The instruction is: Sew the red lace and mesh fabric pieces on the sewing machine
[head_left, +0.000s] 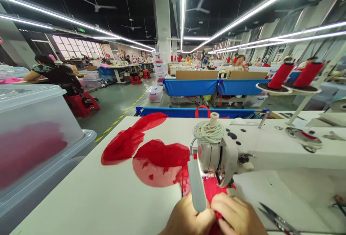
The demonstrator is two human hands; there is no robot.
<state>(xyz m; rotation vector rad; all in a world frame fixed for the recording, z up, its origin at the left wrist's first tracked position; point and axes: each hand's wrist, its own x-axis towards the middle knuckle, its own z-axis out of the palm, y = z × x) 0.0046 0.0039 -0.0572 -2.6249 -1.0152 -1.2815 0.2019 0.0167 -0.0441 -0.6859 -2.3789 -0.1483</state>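
Red lace fabric lies spread on the white table and runs under the head of a white sewing machine. My left hand and my right hand sit at the bottom edge, side by side, fingers closed and pinching the red fabric just in front of the needle. A grey lamp arm hangs over my left hand. A coil of white cord rests on top of the machine.
Thread snips lie right of my right hand. Clear plastic bins holding red fabric stand at the left. Two red thread cones stand at the back right. A seated person and other workers are at far tables.
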